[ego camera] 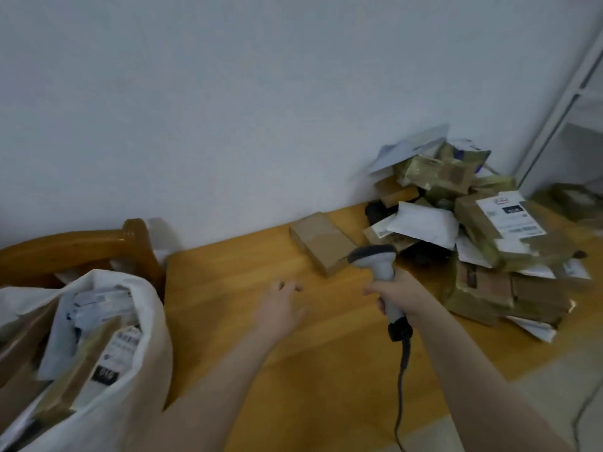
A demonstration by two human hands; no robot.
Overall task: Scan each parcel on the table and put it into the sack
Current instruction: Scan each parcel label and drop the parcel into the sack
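A pile of parcels, brown boxes and white mailers, lies on the wooden table at the right against the wall. One flat brown box lies apart from the pile, toward the table's middle. My right hand grips a grey handheld scanner, whose head points toward that box. My left hand hovers over the table with fingers spread, holding nothing, short of the flat box. A white sack filled with several parcels stands at the lower left.
A wooden chair back rises behind the sack. The scanner's black cable hangs down over the table's near edge. A white wall runs behind the table, and a white metal frame stands at the far right.
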